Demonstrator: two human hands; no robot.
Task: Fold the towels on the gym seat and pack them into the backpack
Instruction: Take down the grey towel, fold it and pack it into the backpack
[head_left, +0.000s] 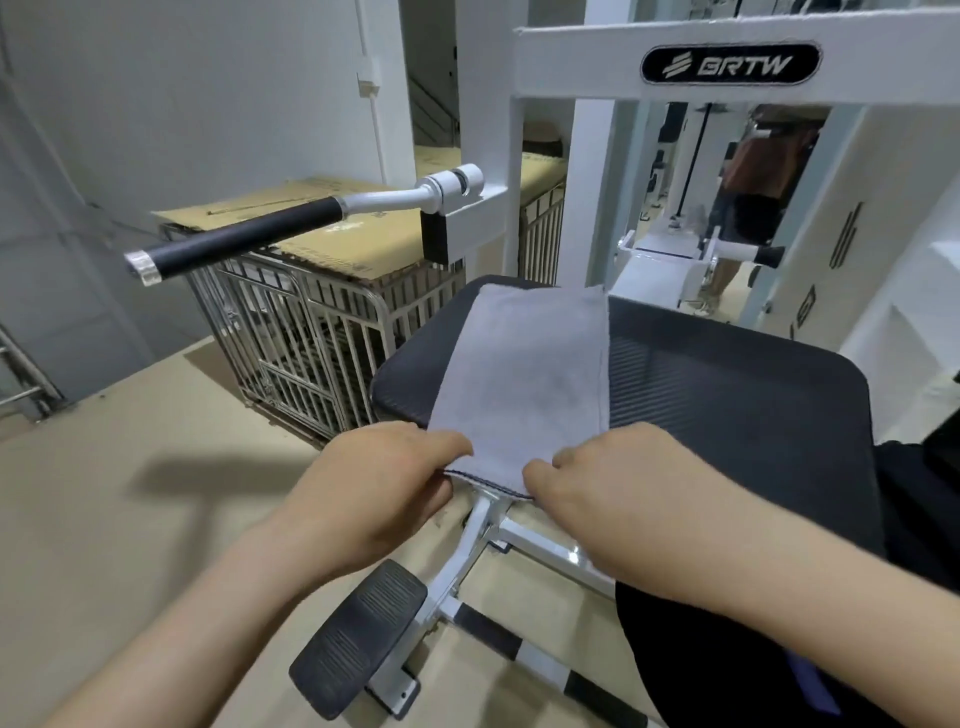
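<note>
Towel (524, 374): grey, a long flat strip on the left part of the seat, running from its far edge to its near edge; the near end, with a dark stitched hem, hangs just past the near edge.
Seat (727, 395): black ribbed pad, bare to the right of the towel.
Left hand (374, 488): fingers curled, pinching the towel's near left corner, thumb on top.
Right hand (623, 493): thumb and curled fingers pinching the near right corner; fingertips hidden under the cloth.
Dark shape (914, 499): at the right edge beside the seat, behind the right forearm; whether it is the backpack cannot be told.
Handle (244, 236): black grip on a white arm, sticking out left of the seat.
Footplate (358, 634): black, tilted, on the white frame below the hands.
Cage (322, 332): metal bars, left of the seat, with cardboard (332, 228) on top.
</note>
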